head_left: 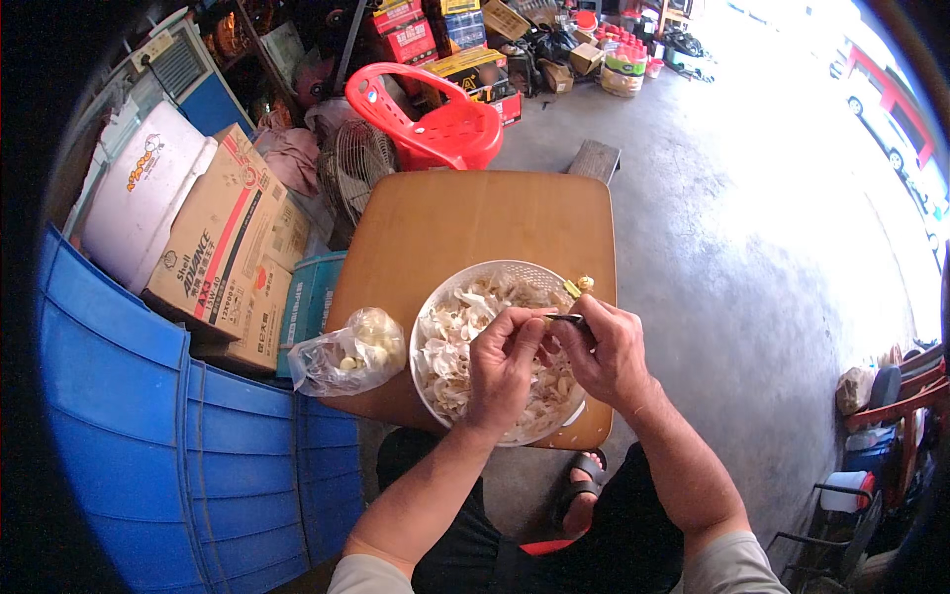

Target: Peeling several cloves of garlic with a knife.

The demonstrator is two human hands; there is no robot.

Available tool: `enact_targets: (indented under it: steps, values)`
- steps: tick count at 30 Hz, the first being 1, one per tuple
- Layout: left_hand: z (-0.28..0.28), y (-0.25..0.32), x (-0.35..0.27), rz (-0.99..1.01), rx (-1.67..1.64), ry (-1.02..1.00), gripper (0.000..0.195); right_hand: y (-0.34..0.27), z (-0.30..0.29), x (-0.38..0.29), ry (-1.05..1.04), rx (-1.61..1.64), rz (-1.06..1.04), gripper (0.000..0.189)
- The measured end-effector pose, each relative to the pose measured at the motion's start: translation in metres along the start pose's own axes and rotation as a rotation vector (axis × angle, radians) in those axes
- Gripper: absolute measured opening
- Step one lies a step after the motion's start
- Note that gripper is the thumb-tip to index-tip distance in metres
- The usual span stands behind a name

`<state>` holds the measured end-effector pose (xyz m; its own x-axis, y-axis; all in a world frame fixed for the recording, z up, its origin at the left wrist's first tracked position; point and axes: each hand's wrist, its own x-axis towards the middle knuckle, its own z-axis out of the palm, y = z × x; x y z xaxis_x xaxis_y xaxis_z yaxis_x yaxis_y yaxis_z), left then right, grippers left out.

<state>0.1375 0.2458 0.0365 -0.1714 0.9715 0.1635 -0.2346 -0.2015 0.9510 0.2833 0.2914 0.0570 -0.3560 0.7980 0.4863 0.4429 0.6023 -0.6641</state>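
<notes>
Both my hands are over a white perforated plastic basket (417,356) filled with papery garlic skins (453,334). My left hand (508,364) pinches a small pale piece, probably a garlic clove, largely hidden by the fingers. In my right hand (605,349) is a small knife (565,318), its dark blade touching or nearly touching that piece. Just beyond the right hand, by the basket's rim, lie a yellow-green object (571,289) and a small garlic-like bulb (585,283). A clear plastic bag (349,364) with pale peeled cloves sits left of the basket on the brown wooden table (475,215).
A red plastic chair (460,130) stands past the table's far edge, beside a wire-caged fan (358,163). Cardboard boxes (230,237), a teal box (308,304) and blue panels (119,371) line the left side. A wooden bench end (596,158) shows at the far right corner.
</notes>
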Motion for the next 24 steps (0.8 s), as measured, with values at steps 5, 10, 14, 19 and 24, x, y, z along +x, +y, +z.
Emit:
enact_targets:
  steps: [5, 10, 14, 19, 24]
  values:
    - [0.0034, 0.0050, -0.0011, -0.047, -0.019, 0.013, 0.018, 0.0006, 0.0017, -0.0007, 0.048, 0.049, -0.003, 0.021]
    - [0.0012, 0.0036, -0.0011, -0.028, -0.009, 0.021, 0.017, 0.0014, 0.0007, 0.0008, 0.055, 0.019, -0.015, 0.022]
    - [0.0021, 0.0053, -0.0007, -0.030, 0.010, 0.032, 0.017, 0.0052, 0.0027, 0.0008, 0.025, 0.027, 0.019, 0.023]
    - [0.0013, 0.0032, 0.0010, -0.051, -0.061, 0.010, 0.018, 0.0050, 0.0019, 0.0020, 0.036, 0.055, 0.012, 0.024]
    - [-0.0006, 0.0000, 0.0028, -0.194, -0.275, 0.082, 0.018, 0.0023, 0.0008, 0.0015, -0.028, 0.090, 0.018, 0.026]
